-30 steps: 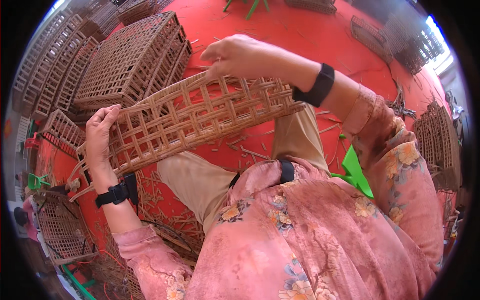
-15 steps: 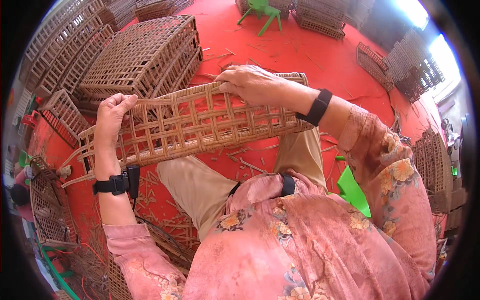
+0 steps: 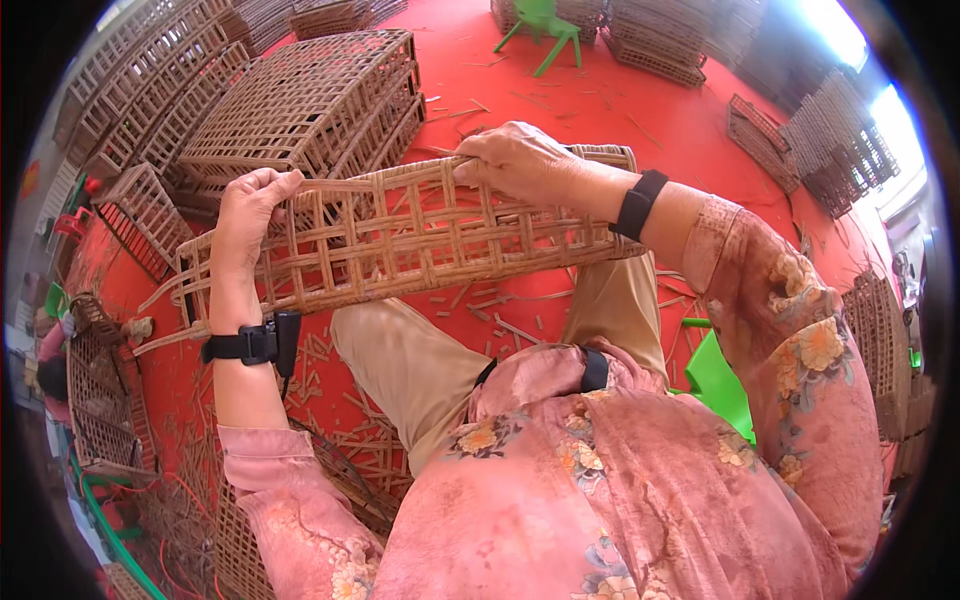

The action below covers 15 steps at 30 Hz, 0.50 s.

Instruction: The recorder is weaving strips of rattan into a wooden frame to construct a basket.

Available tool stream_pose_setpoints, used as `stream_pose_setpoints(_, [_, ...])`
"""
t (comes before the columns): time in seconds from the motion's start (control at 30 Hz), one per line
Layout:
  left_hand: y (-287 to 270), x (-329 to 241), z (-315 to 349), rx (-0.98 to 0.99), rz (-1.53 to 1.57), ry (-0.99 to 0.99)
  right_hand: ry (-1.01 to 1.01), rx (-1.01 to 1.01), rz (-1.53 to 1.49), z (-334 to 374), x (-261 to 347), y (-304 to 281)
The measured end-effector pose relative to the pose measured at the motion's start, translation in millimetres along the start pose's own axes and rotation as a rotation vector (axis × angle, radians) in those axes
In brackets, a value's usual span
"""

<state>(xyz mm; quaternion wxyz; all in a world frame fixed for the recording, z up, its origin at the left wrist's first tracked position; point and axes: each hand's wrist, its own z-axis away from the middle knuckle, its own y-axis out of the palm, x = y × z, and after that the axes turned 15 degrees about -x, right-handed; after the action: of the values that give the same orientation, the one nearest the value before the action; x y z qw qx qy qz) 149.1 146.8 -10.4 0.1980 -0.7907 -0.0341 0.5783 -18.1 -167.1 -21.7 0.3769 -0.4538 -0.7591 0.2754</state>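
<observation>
A long, shallow basket (image 3: 400,283) of brown wicker, woven in an open grid, is held up across the front of my knees, its left end lower than its right. My left hand (image 3: 248,212) is closed at its upper left side, thumb and fingers pinching a flat wicker strip (image 3: 338,186) that runs along the upper edge toward my right hand. My right hand (image 3: 525,168) grips the upper rim, fingers curled over it; the fingertips are partly hidden by the weave. Loose strand ends (image 3: 160,340) stick out past the basket's left end.
Large woven crates (image 3: 300,105) are stacked ahead on the left, with more stacks (image 3: 650,40) farther back. Cut wicker scraps (image 3: 370,440) litter the red floor (image 3: 590,115). A green chair (image 3: 540,22) stands far ahead; a green plastic piece (image 3: 718,385) shows beside my right hip.
The whole view has shifted, so things sit farther right in it. My left hand has risen slightly with the strip. Both hands keep their grip.
</observation>
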Motion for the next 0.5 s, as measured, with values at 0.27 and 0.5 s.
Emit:
stream_pose_setpoints(0.27, [3,6,-5,-0.028,0.017,-0.058,-0.063,0.615,0.445,-57,19,-14])
stream_pose_setpoints(0.5, [3,8,-10,0.007,0.064,-0.073,0.037,0.288,0.093,-47,42,9])
